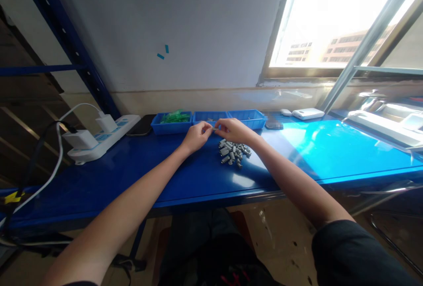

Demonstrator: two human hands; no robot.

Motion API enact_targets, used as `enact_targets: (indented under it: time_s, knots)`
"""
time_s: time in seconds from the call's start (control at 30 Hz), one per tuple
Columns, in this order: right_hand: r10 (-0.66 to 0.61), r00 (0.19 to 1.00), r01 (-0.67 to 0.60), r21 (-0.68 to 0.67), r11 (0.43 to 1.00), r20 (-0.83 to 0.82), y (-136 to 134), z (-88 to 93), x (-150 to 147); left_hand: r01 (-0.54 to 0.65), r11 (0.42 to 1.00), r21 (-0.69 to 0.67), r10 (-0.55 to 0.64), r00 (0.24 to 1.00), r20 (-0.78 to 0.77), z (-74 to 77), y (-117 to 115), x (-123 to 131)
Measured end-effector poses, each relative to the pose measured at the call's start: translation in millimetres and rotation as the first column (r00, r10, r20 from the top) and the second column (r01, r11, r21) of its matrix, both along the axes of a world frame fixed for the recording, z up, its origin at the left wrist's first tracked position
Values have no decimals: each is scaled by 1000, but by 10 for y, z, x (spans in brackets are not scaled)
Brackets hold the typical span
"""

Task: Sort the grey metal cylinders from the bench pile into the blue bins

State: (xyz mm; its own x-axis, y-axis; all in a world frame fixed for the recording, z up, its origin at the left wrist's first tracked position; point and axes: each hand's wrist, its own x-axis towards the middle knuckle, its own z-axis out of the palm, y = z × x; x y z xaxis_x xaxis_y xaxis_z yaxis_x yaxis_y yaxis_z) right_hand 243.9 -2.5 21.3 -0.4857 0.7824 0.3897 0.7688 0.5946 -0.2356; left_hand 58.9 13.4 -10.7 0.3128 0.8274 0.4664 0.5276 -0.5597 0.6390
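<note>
My left hand (195, 136) and my right hand (233, 130) meet above the blue table (132, 167), fingertips pinched together on a small grey part (214, 129) held between them. Just below my right hand lies a pile of several small grey cylindrical parts (234, 152). Behind the hands stand three blue bins in a row: the left bin (172, 123) holds green pieces, the middle bin (210, 117) and the right bin (247, 118) show little inside.
A white power strip (102, 138) with two chargers and cables sits at the table's left. A dark phone (140, 126) lies beside it. White devices (309, 113) rest near the window. Blue shelving (66, 39) rises at left.
</note>
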Motion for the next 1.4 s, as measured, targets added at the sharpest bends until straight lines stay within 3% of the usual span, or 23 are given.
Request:
enact_targets:
  time_s: [0.1, 0.17, 0.27, 0.33, 0.43, 0.5, 0.57, 0.67, 0.73, 0.83, 0.93, 1.03, 1.1, 1.2, 1.3, 1.33, 1.4]
  knots:
    - [-43, 994, 56, 133, 989, -102, -77, 79, -20, 23, 999, -23, -20, 993, 113, 66, -33, -10]
    - [-81, 963, 155, 281, 947, -258, -134, 159, -13, 18, 1000, -8, -17, 996, 84, 82, -59, -5]
    - [-82, 832, 370, 437, 820, -549, -174, 292, 32, 144, 985, 96, -126, 978, -168, 67, -84, 9]
    - [-89, 761, 472, 455, 755, -642, -143, 352, 63, 291, 950, 116, -232, 901, -367, 47, -75, 30]
    - [-275, 797, 518, 377, 768, -537, -26, 337, 75, 373, 921, 109, -262, 803, -536, 28, -36, 73]
    - [-434, 847, 512, 249, 823, -308, 57, 262, 66, 344, 929, 134, -208, 789, -578, 23, -17, 87]
    - [-498, 860, 509, 123, 852, -108, 107, 172, 61, 277, 947, 161, -134, 800, -585, 16, -14, 83]
    - [-464, 885, 465, 50, 884, -36, 104, 78, 70, 180, 971, 158, -71, 845, -530, -14, -20, 55]
    - [-346, 938, 347, 22, 938, -30, 73, 47, 74, 130, 985, 115, -69, 901, -429, -40, -17, 37]
    - [-132, 991, 132, -10, 991, 4, 39, 13, 52, 62, 998, 24, -57, 984, -171, -55, 2, 15]
    - [-4, 1000, 4, 6, 1000, 7, 29, -14, 9, 77, 995, -58, -72, 993, 97, -24, 17, -9]
    - [16, 999, -11, 104, 995, -51, -16, 24, -14, 140, 984, -106, -107, 956, 273, 24, 14, -23]
    - [-12, 984, 56, 242, 969, -178, -83, 110, -6, 135, 983, -124, -92, 948, 303, 45, -2, -20]
    - [-31, 860, 296, 447, 844, -510, -187, 292, 36, 62, 992, -111, -52, 995, 87, 44, -49, 0]
    - [-74, 734, 500, 463, 732, -675, -186, 415, 78, 107, 993, -46, -115, 959, -261, 26, -97, 34]
    - [-127, 740, 519, 441, 732, -660, -155, 421, 86, 149, 989, -22, -147, 928, -343, 24, -108, 44]
    - [-274, 818, 488, 359, 796, -506, -64, 374, 92, 212, 977, 28, -176, 873, -456, 29, -122, 57]
